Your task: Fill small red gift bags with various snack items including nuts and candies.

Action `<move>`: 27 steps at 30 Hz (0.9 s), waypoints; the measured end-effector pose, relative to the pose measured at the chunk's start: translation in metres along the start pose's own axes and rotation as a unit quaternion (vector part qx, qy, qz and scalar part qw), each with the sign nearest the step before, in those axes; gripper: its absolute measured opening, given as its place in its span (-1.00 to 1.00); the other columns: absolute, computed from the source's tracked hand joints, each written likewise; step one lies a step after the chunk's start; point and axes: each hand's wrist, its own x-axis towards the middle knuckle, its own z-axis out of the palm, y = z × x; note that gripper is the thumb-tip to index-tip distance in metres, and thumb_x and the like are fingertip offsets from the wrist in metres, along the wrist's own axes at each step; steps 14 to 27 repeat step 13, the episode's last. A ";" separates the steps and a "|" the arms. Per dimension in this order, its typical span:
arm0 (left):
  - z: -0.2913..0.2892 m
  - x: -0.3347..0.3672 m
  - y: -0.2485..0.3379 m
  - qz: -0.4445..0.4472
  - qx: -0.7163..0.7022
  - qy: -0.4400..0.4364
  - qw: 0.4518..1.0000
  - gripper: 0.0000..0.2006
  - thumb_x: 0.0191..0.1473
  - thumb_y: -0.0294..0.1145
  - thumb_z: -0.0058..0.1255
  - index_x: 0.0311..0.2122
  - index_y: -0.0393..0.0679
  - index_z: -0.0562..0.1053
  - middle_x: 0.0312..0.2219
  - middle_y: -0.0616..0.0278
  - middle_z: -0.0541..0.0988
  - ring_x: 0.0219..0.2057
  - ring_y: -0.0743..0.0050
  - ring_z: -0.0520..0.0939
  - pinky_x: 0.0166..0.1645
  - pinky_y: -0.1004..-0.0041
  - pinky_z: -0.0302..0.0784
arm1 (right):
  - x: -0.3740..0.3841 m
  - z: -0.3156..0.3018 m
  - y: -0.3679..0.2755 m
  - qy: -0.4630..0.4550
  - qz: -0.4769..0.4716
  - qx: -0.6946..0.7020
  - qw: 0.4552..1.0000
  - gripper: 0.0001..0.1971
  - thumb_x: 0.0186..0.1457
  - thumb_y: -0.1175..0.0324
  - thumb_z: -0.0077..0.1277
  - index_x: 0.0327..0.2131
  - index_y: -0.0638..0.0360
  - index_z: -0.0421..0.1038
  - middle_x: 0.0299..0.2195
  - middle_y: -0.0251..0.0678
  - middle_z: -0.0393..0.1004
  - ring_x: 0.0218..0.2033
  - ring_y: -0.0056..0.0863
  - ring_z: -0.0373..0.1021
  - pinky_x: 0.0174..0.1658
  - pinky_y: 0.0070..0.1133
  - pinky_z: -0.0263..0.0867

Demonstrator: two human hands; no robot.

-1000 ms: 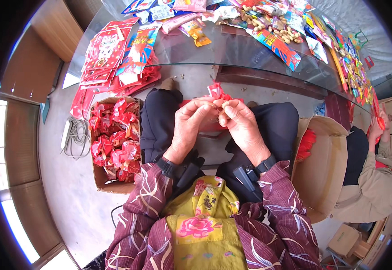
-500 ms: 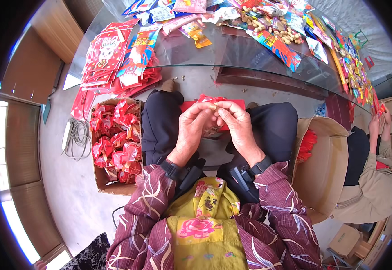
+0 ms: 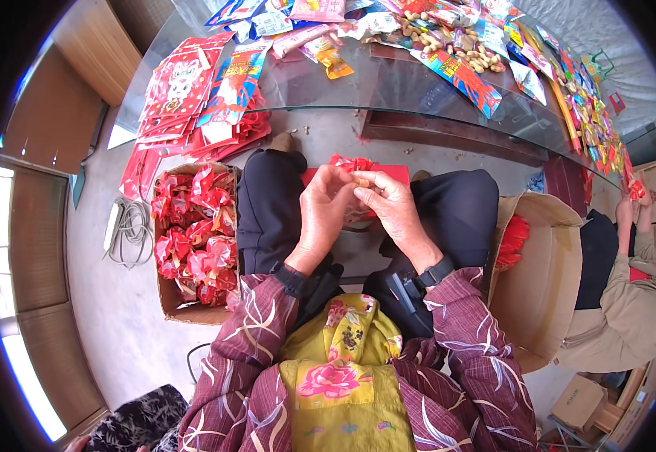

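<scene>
Fingertips close together, my left hand [image 3: 320, 211] and my right hand [image 3: 397, 209] meet over my lap. The right thumb and forefinger pinch a small tan thing, too small to name. My left fingers are curled beside it, slightly blurred; what they grip is hidden. Right behind and under the hands sits a red, partly see-through bag [image 3: 352, 163], its gathered top showing above my fingers. Its lower part is mostly covered by the hands. Around it shows a flat red surface [image 3: 394, 173] between my knees.
To my left a carton [image 3: 192, 315] holds several tied red bags [image 3: 209, 264]. An open carton [image 3: 533, 290] on my right has a red bundle [image 3: 514, 242] inside. Ahead, a glass table [image 3: 313, 87] bears red bags [image 3: 181, 83], snack packets and peanuts [image 3: 472, 54]. A co-worker [image 3: 633, 301] sits at right.
My left hand has turned slightly and its fingers have drawn a little from the right fingertips. At lower left, another person's dark patterned clothing has come further into view.
</scene>
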 end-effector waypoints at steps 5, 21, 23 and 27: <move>-0.005 0.001 -0.006 -0.014 0.054 -0.018 0.998 -0.90 0.11 -0.62 0.05 -0.28 -0.24 0.39 -0.43 0.32 0.58 -0.43 0.74 0.56 -0.31 0.61 0.49 | 0.003 -0.001 0.002 0.015 -0.029 -0.047 0.998 -0.83 0.19 0.45 0.09 -0.14 0.25 0.50 -0.36 -0.47 0.53 -0.40 -0.76 0.38 -0.33 -0.73 0.34; -0.010 0.001 -0.001 -0.019 0.098 -0.045 0.994 -0.76 0.18 -0.57 -0.02 -0.03 -0.21 0.42 -0.32 0.27 0.62 -0.29 0.66 0.59 -0.13 0.56 0.52 | -0.001 0.002 -0.006 0.016 -0.045 -0.136 0.990 -0.82 0.26 0.49 0.00 -0.08 0.23 0.44 -0.41 -0.42 0.53 -0.45 -0.74 0.38 -0.35 -0.73 0.31; -0.010 0.001 -0.001 -0.019 0.098 -0.045 0.994 -0.76 0.18 -0.57 -0.02 -0.03 -0.21 0.42 -0.32 0.27 0.62 -0.29 0.66 0.59 -0.13 0.56 0.52 | -0.001 0.002 -0.006 0.016 -0.045 -0.136 0.990 -0.82 0.26 0.49 0.00 -0.08 0.23 0.44 -0.41 -0.42 0.53 -0.45 -0.74 0.38 -0.35 -0.73 0.31; -0.010 0.001 -0.001 -0.019 0.098 -0.045 0.994 -0.76 0.18 -0.57 -0.02 -0.03 -0.21 0.42 -0.32 0.27 0.62 -0.29 0.66 0.59 -0.13 0.56 0.52 | -0.001 0.002 -0.006 0.016 -0.045 -0.136 0.990 -0.82 0.26 0.49 0.00 -0.08 0.23 0.44 -0.41 -0.42 0.53 -0.45 -0.74 0.38 -0.35 -0.73 0.31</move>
